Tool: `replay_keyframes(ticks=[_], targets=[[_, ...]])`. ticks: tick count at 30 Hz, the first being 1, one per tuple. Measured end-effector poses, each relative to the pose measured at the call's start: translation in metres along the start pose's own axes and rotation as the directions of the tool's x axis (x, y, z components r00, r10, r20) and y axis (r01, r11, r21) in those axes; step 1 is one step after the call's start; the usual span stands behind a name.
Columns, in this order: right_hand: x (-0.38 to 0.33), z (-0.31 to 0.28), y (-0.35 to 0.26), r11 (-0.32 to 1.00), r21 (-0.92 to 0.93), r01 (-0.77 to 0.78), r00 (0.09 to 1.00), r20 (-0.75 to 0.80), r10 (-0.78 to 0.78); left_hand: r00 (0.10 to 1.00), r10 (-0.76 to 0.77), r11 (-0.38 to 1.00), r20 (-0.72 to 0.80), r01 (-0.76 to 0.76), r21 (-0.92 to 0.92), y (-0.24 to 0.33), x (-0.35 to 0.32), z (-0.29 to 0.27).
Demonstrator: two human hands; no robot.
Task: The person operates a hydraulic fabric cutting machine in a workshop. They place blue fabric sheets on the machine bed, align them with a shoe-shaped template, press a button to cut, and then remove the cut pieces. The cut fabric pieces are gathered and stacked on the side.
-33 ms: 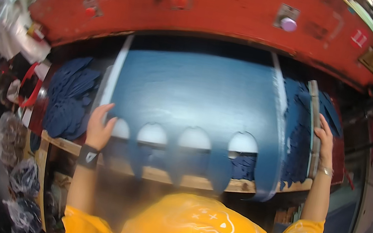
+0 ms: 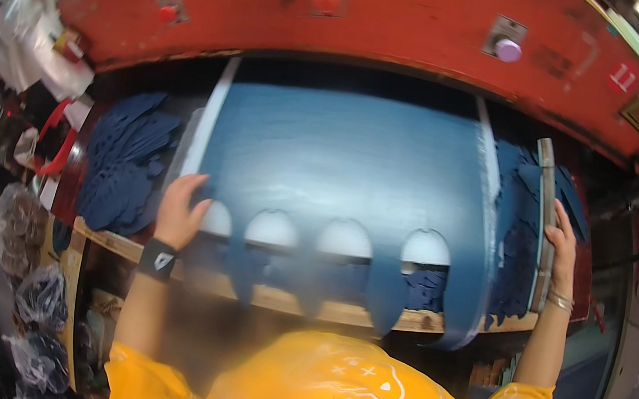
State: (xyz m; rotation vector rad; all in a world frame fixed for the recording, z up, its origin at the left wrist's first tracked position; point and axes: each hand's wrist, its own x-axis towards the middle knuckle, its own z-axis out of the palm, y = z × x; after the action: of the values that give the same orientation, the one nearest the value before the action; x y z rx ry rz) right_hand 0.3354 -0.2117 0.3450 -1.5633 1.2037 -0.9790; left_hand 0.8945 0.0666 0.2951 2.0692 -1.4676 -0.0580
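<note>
Now, your hands and what lies about them:
Left hand: your left hand (image 2: 181,209) lies flat, fingers spread, on the near left corner of the blue fabric sheet (image 2: 342,169); a dark wristband (image 2: 157,258) sits on that wrist.
Right hand: your right hand (image 2: 561,246) rests against the long grey bar (image 2: 543,222) at the right edge of the bed; whether the fingers close round it you cannot tell. A bracelet (image 2: 560,302) circles the wrist.
Fabric: the sheet is spread across the wooden table (image 2: 418,319) beneath the red machine head (image 2: 383,31). Four arched cut-outs (image 2: 345,238) run along its near edge, showing white beneath.
Left pile: cut blue pieces (image 2: 125,161) are heaped just beside your left hand.
Right pile: more blue offcuts (image 2: 514,234) lie between sheet and bar.
</note>
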Motion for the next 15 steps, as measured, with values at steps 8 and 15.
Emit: replay_keyframes(ticks=[8,15], targets=[[-0.045,0.21,-0.117,0.99,-0.131,-0.057,0.922,0.374,0.102,0.941,0.335,0.938,0.043,-0.329,-0.108,-0.045,0.018,0.006],[-0.025,0.416,-0.114,0.865,-0.404,0.298,0.89,0.445,-0.099,0.948,0.317,0.922,-0.008,-0.31,-0.234,-0.058,0.02,0.01]])
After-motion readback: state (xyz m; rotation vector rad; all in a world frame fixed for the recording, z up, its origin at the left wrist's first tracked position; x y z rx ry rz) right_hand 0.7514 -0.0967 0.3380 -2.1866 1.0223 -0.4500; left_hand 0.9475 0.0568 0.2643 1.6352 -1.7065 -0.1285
